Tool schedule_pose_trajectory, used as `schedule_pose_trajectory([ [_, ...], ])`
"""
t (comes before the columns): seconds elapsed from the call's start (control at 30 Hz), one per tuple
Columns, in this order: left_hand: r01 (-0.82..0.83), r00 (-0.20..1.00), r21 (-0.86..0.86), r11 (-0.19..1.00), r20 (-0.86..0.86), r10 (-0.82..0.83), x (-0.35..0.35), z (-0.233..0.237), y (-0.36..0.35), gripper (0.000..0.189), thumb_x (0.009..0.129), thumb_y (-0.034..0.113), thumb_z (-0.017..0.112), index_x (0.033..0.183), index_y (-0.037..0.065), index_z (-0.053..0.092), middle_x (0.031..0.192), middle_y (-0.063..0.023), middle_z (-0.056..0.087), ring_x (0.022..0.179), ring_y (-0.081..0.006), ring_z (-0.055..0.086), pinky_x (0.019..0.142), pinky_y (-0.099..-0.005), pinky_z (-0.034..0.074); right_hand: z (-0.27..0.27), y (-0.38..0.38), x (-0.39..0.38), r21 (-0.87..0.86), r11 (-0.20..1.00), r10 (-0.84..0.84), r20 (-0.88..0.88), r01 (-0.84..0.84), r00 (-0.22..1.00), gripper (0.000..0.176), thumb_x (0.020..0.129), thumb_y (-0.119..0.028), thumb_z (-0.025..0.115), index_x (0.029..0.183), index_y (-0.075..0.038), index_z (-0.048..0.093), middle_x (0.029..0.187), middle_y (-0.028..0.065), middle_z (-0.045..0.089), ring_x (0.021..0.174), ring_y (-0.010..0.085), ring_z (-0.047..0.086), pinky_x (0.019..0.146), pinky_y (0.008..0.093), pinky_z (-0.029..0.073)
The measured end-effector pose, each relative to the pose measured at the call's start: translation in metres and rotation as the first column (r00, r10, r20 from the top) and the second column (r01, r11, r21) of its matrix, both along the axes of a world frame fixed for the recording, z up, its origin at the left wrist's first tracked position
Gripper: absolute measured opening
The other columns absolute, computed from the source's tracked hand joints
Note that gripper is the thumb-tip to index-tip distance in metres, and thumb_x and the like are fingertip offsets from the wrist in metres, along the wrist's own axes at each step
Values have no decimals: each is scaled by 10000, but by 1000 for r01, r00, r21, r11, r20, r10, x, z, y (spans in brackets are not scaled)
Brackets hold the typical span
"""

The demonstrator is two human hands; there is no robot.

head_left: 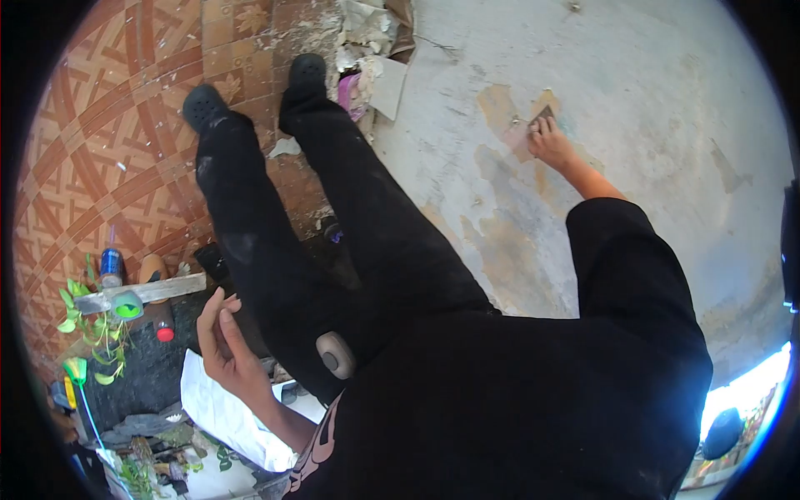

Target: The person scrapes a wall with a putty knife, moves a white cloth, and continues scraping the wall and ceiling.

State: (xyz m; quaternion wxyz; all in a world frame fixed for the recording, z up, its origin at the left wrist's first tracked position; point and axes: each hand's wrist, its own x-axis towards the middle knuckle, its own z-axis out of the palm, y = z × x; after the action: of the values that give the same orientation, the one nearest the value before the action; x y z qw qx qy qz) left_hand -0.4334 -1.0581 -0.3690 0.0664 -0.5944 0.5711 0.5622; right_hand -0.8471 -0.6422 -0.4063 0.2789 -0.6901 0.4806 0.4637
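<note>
My right hand (550, 143) is at the pale wall (650, 108), its fingers closed on a small flat dark scraper-like piece (543, 114). The piece lies against the surface at a tan bare patch (498, 104) where the paint is gone. More tan patches (500, 250) and grey ones show lower down. My left hand (229, 346) hangs in the air beside my left thigh, its fingers loosely bent and apart, with nothing visible in it. A white sheet (225, 417) lies below that hand.
My feet in dark clogs (204, 107) stand on patterned tiles (125, 125) strewn with flakes. Torn debris (367, 33) lies along the wall's foot. At left are a wooden strip (167, 289), a blue can (111, 265), a red-capped bottle (164, 321) and a trailing plant (104, 342).
</note>
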Motion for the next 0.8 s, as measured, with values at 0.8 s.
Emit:
schedule_pose_trajectory([
  [0.8,-22,1000,7,1000,-3,22,-6,-9,-6,187,880,21,445,997,-14,586,876,-95,586,821,-138,571,783,-255,419,-1,18,2,-110,990,-94,-72,86,993,264,761,-170,501,951,-23,611,1047,136,567,1053,297,512,913,428,396],
])
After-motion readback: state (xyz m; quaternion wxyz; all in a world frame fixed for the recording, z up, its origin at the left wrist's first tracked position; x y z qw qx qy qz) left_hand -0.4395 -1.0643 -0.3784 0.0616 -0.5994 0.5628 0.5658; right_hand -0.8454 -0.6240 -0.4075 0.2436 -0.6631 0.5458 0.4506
